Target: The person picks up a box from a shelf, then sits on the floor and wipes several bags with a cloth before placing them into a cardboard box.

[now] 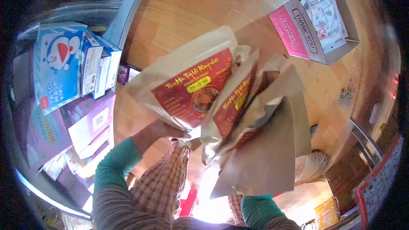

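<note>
Several kraft-paper pouches with red labels are bunched in front of me. The left pouch (183, 89) shows a red label with yellow lettering and a round food picture. Beside it stands a second labelled pouch (234, 102), tilted and partly overlapped. A plain brown pouch side (272, 145) faces me on the right. My left hand (155, 134) is closed on the lower edge of the left pouch; its fingers are partly hidden. Behind the plain pouch side my right hand is hidden; only the green cuff (260, 208) shows below.
On the left stand blue cartoon mask packs (61, 64) and upright small boxes (100, 66). A box marked THANK YOU (298, 32) holds a white packet (326, 19) at the upper right. A yellow packet (327, 212) lies at the lower right. The wooden floor (183, 8) shows beyond.
</note>
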`<state>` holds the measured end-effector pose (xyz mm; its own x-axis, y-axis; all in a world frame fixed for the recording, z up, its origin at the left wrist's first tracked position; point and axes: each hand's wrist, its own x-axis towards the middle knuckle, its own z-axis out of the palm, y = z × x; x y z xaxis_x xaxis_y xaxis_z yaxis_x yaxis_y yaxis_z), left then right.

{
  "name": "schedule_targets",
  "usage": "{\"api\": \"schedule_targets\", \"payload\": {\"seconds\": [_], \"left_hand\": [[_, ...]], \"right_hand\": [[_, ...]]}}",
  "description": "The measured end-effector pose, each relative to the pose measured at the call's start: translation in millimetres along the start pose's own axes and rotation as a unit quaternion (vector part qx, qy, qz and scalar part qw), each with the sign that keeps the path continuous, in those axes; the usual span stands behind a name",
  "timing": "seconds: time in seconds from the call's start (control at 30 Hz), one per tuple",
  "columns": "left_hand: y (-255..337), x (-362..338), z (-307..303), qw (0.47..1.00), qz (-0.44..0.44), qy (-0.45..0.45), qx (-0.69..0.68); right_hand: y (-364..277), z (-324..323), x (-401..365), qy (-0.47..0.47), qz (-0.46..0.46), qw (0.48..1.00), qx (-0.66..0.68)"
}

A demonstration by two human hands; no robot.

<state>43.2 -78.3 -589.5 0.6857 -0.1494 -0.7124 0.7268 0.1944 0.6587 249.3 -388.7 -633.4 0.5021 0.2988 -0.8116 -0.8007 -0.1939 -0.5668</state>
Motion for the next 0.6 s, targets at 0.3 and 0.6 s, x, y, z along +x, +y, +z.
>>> {"api": "schedule_targets", "payload": {"seconds": [0.3, 0.6], "left_hand": [[70.4, -48.9, 93.2, 0.965, -0.044, 0.037, -0.255], [193.2, -171.6, 152.9, 0.952, -0.051, 0.04, -0.299]], "right_hand": [[-32.9, -41.3, -69.8, 0.059, -0.023, 0.998, -0.018], [-105.7, -58.0, -200.6, 0.075, -0.04, 0.996, -0.031]]}}
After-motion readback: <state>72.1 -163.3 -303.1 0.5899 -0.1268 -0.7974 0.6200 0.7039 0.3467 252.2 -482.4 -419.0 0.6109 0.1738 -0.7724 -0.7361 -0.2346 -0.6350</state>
